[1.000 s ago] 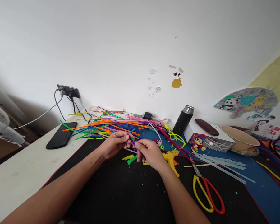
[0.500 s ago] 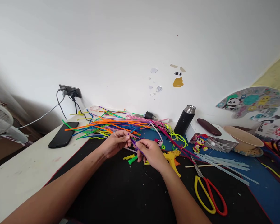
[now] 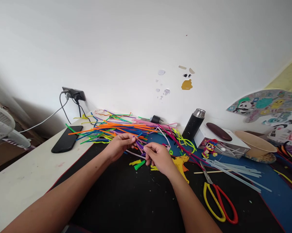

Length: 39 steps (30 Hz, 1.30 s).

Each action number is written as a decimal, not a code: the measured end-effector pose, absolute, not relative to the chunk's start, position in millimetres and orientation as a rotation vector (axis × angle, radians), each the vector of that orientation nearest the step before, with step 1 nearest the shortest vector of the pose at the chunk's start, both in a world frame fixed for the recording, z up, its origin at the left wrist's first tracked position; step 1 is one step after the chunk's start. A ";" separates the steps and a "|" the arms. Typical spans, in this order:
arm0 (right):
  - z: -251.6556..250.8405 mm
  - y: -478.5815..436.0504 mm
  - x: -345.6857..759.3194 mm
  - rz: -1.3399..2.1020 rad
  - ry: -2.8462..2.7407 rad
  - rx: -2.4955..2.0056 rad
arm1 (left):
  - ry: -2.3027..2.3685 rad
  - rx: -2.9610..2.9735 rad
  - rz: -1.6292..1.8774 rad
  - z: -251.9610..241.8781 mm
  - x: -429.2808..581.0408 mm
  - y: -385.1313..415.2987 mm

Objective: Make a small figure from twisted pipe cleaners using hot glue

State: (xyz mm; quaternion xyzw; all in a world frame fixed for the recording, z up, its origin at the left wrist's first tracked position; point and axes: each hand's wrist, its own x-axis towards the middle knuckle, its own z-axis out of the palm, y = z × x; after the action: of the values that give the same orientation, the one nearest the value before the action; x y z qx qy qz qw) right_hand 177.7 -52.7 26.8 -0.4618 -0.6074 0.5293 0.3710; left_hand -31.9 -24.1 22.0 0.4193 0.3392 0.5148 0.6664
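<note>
A short purple pipe cleaner [image 3: 139, 144] stretches between my two hands above the black mat [image 3: 126, 200]. My left hand [image 3: 120, 146] pinches its left end between thumb and fingers. At the other end, the closed thumb and fingers of my right hand [image 3: 159, 158] grip it; their tips partly hide it. Just below the hands lie a green bundle of pipe cleaner pieces [image 3: 139, 165] and a yellow piece [image 3: 135, 162]. A yellow glue gun [image 3: 181, 166] rests beside my right wrist, partly covered by it.
Behind my hands spreads a pile of coloured pipe cleaners [image 3: 111, 127]. Scissors [image 3: 217, 197], glue sticks [image 3: 238, 173] and a small figurine [image 3: 209, 149] lie to the right. A black flask [image 3: 193, 124] stands near a white box [image 3: 223, 144]. A phone [image 3: 66, 139] lies left.
My hands have drawn slightly apart, and more of the purple pipe cleaner shows between them. The view has shifted a little; other things stay in place.
</note>
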 end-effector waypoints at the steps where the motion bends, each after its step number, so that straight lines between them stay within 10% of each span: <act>1: 27.3 -52.0 178.3 1.362 -1.536 -1.184 | 0.791 0.981 1.158 21.5 -32.7 -23.4; 15: 35.2 -54.0 179.4 1.500 -1.212 -1.013 | 0.727 0.285 1.478 32.5 -32.5 -15.5; 39: 23.7 -52.0 169.5 1.367 -1.167 -1.061 | 0.757 0.895 1.173 11.6 -15.2 -31.6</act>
State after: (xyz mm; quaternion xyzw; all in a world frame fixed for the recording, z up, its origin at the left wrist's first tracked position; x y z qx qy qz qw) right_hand 169.5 -52.0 23.7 -0.4392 -0.4830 0.5662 0.5032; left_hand -15.2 -31.6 11.6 0.3980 0.3366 0.5214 0.6756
